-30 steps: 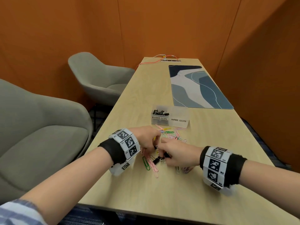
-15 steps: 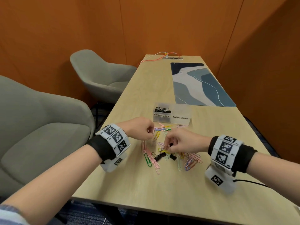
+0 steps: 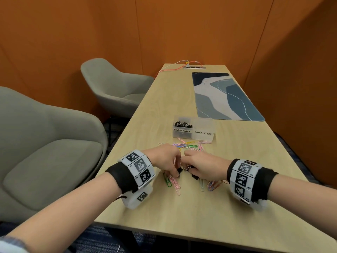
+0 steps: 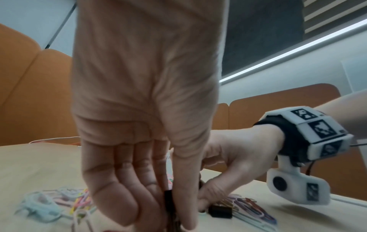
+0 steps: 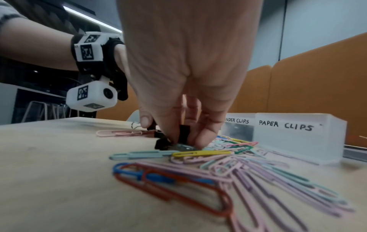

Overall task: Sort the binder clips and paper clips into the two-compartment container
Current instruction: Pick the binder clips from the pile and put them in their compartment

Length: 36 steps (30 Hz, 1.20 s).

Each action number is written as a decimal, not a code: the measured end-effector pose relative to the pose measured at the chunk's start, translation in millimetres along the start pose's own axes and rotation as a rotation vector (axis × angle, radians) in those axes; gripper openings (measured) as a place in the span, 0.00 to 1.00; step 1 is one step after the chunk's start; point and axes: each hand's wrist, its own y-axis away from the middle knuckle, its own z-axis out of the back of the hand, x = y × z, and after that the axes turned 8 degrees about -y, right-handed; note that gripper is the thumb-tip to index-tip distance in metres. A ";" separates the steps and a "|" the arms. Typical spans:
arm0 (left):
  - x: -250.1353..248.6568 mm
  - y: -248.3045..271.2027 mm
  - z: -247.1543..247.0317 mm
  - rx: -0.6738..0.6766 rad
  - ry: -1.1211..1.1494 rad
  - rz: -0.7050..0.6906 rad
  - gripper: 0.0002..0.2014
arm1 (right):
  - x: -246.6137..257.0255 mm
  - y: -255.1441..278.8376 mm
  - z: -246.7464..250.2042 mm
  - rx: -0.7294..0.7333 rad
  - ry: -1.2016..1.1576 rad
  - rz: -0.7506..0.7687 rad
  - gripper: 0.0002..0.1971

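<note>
Coloured paper clips and black binder clips lie mixed in a pile on the wooden table. My left hand pinches a black binder clip between thumb and fingers; the left wrist view shows that clip upright in the pinch. My right hand sits close beside it, its fingertips curled round another black binder clip. One more binder clip lies loose under the right hand. The clear two-compartment container stands just beyond the pile; its left half holds binder clips.
A blue patterned mat lies farther along the table on the right. Two grey chairs stand to the left of the table. Cables and a power strip are at the far end. Pink and green paper clips lie by the left wrist.
Both hands have dropped back toward the near part of the pile and come together. The left fingers now pinch a black binder clip that lay loose half a second ago.
</note>
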 end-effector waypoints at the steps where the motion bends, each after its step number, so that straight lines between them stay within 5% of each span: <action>1: -0.9 -1.3 -0.3 -0.013 -0.009 0.010 0.18 | -1.1 0.7 -0.1 0.007 -0.005 0.003 0.09; 10: -5.9 -12.3 -2.5 -0.096 -0.080 0.002 0.18 | -16.0 -4.3 16.3 0.004 -0.277 -0.078 0.07; 14: -3.1 -13.2 0.5 -0.048 -0.077 -0.005 0.15 | -27.6 0.4 27.4 -0.005 -0.663 -0.219 0.05; 19: 12.7 -15.0 9.0 -0.011 0.014 -0.010 0.12 | -35.6 -5.7 57.5 -0.190 -0.876 -0.259 0.04; 24: 29.8 -14.9 29.9 -0.050 0.201 -0.001 0.08 | -50.4 -55.1 84.7 -0.450 -0.663 -0.332 0.06; 28: 40.7 -23.5 53.7 -0.169 0.257 0.053 0.07 | -54.3 -83.2 83.1 -0.426 -0.374 -0.356 0.09; 36: 38.1 -66.1 85.3 -0.452 0.270 0.207 0.08 | -41.6 -40.2 67.5 -0.369 -0.301 -0.260 0.09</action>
